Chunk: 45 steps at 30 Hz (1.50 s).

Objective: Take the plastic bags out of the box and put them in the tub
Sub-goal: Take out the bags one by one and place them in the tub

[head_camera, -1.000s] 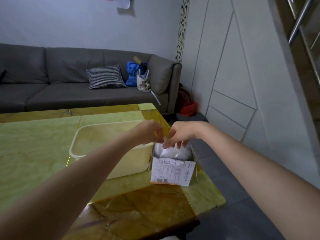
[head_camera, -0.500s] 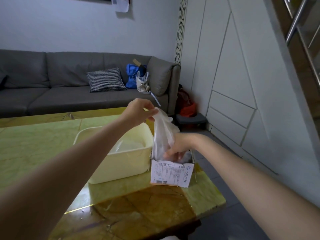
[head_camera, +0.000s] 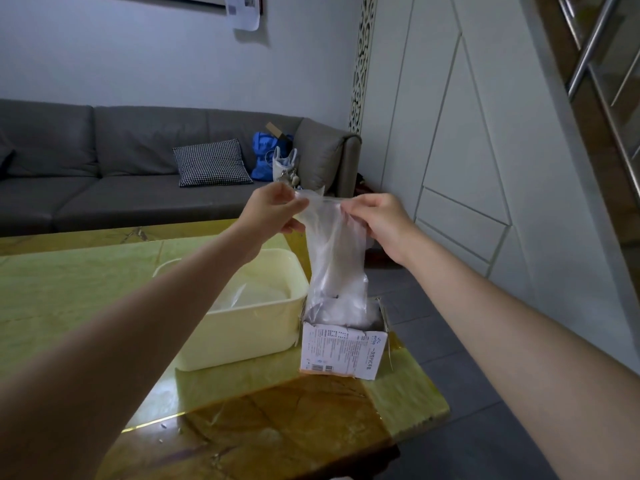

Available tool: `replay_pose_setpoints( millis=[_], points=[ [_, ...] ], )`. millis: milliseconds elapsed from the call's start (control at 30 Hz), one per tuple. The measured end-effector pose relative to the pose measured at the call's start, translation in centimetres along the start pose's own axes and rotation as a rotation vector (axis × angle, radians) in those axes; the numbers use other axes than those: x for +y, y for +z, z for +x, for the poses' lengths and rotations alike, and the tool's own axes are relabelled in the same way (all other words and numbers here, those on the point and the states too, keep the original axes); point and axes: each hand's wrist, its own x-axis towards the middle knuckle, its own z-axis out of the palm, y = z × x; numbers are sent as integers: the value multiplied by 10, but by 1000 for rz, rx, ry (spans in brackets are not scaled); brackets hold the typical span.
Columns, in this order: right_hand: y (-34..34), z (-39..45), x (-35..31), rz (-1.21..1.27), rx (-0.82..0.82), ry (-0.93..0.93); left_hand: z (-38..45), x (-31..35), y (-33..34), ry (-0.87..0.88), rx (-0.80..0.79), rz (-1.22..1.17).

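Bag [head_camera: 334,258]: thin clear plastic film, soft and wrinkled, hanging as a long narrow sleeve. Top edge stretched flat between both hands above the box; lower end still down in the box mouth among more crumpled film.

Left hand [head_camera: 273,211]: grip clenched on the bag's top left corner, thumb and fingers pinching the film.

Right hand [head_camera: 377,220]: grip clenched on the top right corner, fingers curled over the edge.

Box [head_camera: 343,348]: small upright cardboard carton, white printed front with fine text and a barcode, orange band at its base, top torn open with ragged flaps. Stands on the bench near its right edge, just beside the tub's right wall.

Tub [head_camera: 242,341]: cream plastic, rectangular with rounded corners and a rolled rim, smooth matt walls. Clear film lies inside it, partly hidden by the left forearm.

Bench [head_camera: 62,289]: glossy stone-look top, pale green panels with a brown veined band along the near edge, gold trim lines.

Sofa [head_camera: 104,174]: grey, smooth upholstery, against the far wall behind the bench. On its seat, a houndstooth cushion [head_camera: 211,162], square and soft, with a blue bag [head_camera: 265,152] to its right.

Wall panels [head_camera: 467,150]: white, flat, cut by angled grooves, at right.
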Motion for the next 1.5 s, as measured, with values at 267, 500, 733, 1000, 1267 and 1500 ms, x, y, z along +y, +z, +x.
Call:
replay_pose_setpoints(
  millis=[267, 500, 733, 1000, 1267, 1500],
  points=[
    [10, -3, -9, -32, -220, 27, 3, 6, -11, -85, 125, -221],
    [12, 0, -15, 118, -114, 66, 4, -6, -23, -46, 218, -88],
    [4, -8, -8, 131, -271, 136, 5, -21, -34, -46, 190, 53],
    [-3, 0, 4, -202, -148, 32, 4, -22, -28, -24, 40, 201],
    [10, -19, 35, -1084, -131, -368, -1, -27, -27, 28, -112, 484],
    [30, -43, 54, -1064, -705, -79, 8, -22, -39, 55, 209, 202]
  ],
)
